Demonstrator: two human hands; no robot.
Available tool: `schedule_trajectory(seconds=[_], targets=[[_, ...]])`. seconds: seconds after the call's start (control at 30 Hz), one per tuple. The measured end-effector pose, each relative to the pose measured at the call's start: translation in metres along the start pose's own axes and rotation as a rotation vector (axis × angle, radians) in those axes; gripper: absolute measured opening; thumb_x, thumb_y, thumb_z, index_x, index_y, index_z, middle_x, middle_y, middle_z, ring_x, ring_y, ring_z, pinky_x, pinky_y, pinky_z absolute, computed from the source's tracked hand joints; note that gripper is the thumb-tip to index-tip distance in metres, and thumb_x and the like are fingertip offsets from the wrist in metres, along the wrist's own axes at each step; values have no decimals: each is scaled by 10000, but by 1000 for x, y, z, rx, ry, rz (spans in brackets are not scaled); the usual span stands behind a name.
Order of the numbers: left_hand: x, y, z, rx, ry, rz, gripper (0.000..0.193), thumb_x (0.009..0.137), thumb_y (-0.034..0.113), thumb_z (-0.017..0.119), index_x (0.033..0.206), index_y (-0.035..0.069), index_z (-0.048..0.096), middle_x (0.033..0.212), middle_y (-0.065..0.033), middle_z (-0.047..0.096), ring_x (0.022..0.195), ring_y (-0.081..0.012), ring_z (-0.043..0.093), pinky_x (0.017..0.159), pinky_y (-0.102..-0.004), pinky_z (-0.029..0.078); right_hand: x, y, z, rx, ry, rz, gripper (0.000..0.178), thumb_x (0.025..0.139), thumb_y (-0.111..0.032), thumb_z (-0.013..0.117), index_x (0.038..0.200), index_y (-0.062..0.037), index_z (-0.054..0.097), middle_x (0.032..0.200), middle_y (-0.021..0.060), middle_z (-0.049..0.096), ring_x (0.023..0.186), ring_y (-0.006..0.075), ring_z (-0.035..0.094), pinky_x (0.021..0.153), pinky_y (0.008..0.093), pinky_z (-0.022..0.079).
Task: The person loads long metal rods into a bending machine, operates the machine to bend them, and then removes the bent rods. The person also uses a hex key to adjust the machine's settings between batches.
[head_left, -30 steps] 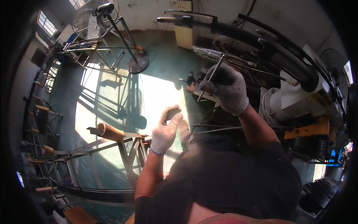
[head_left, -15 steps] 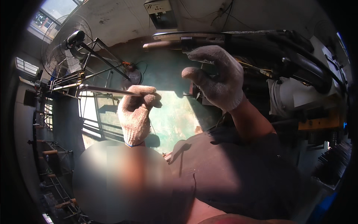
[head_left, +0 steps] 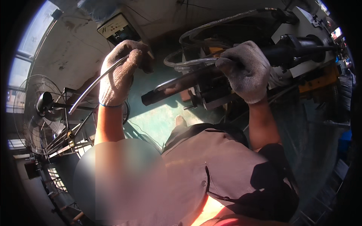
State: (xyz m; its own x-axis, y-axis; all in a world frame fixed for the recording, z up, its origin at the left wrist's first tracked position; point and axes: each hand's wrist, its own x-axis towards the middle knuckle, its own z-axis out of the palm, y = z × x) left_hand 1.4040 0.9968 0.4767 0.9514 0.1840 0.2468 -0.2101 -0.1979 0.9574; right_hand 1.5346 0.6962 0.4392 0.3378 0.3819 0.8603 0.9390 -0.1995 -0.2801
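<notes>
Both my hands wear off-white knit gloves with soiled fingers. My left hand [head_left: 117,73] is raised at the left, closed on a thin metal rod [head_left: 88,89]. The rod slants down to the left out of my fingers and looks slightly curved. My right hand [head_left: 247,71] is curled closed in front of a machine at the right. Its fingertips overlap the silvery hose and dark parts there, and whatever is inside its grip is hidden. Below and between my hands, a dark tubular machine arm [head_left: 158,96] points left.
A large standing fan [head_left: 41,103] is at the left, beside metal frames. On the far wall sits a control box [head_left: 120,28]. Silvery hoses [head_left: 211,25] loop over the machine, which has a black cylinder [head_left: 298,51] and a yellow part [head_left: 320,81]. Sunlit green floor [head_left: 162,116] lies below.
My view has turned, bringing the machine further into the middle. My left hand has risen with the rod, which now slants downward. My right hand has gone from open to closed at the machine.
</notes>
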Motion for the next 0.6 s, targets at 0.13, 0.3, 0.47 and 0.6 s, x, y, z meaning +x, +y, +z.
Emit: schedule_trajectory(seconds=[0.13, 0.3, 0.47, 0.6], targets=[[52, -27, 5, -119, -326, -53, 345, 1030, 304, 735, 1101, -32, 702, 876, -91, 727, 780, -174, 690, 755, -318, 570, 0, -3, -4, -48, -37, 58, 328, 833, -317, 909, 852, -35, 743, 791, 77, 708, 763, 281, 669, 755, 393, 553], [77, -35, 37, -143, -646, -145, 375, 995, 344, 788, 1109, -8, 728, 854, -76, 720, 738, -144, 672, 701, -306, 565, -3, -9, -4, -73, -2, 152, 343, 790, -276, 925, 862, 10, 749, 788, 95, 687, 812, 267, 673, 803, 379, 558], [84, -19, 59, 148, -677, -139, 256, 1015, 252, 725, 1117, 18, 749, 874, -98, 744, 772, -190, 718, 698, -346, 580, -3, -16, 1, -64, 15, 221, 258, 767, -178, 895, 838, 16, 741, 800, 97, 682, 795, 261, 659, 792, 369, 546], [88, -8, 66, 308, -718, -6, 295, 1012, 257, 689, 1139, -2, 749, 947, -181, 764, 861, -274, 754, 795, -417, 592, -3, -13, -3, -61, -27, 220, 234, 769, -146, 882, 885, 13, 754, 855, 95, 702, 795, 240, 663, 803, 361, 550]])
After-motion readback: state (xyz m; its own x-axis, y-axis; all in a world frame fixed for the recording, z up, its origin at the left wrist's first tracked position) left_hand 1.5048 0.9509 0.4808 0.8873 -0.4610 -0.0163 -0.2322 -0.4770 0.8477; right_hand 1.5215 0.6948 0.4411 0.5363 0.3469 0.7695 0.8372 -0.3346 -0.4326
